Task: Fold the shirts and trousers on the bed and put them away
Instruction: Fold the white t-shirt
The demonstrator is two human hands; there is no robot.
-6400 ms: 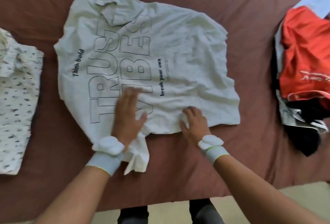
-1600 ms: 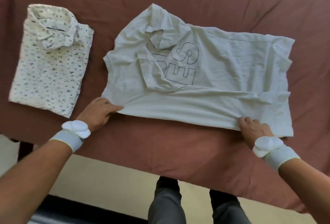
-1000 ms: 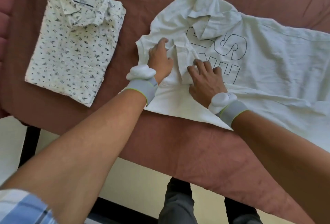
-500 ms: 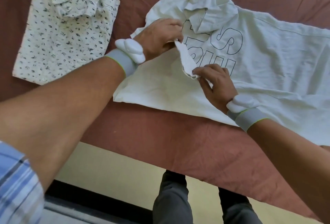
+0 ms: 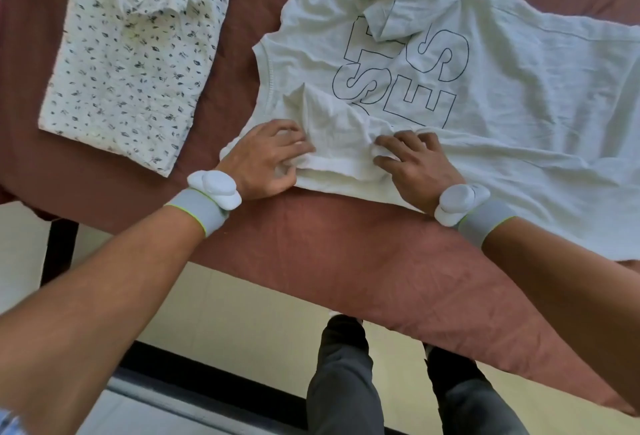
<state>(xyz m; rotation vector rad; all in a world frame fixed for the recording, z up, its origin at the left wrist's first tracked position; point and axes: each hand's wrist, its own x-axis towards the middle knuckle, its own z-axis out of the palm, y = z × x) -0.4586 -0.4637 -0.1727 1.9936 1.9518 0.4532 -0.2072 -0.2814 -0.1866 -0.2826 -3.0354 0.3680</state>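
A white polo shirt with large outlined letters lies spread on the brown bed sheet, its collar at the far side. Its near side is folded over, and the short sleeve lies flat on top of that fold. My left hand rests at the sleeve's left end with fingers spread on the cloth. My right hand presses the sleeve's right end with fingers laid flat. Both hands are near the bed's front edge.
A folded white shirt with a small dark leaf print lies on the bed to the left of the polo. The bed's front edge runs diagonally below my hands. Cream floor and my grey trouser legs show below it.
Half a second ago both hands pinched the sleeve and held it raised off the shirt. The sleeve now lies flat on the folded side, and both hands press on it.
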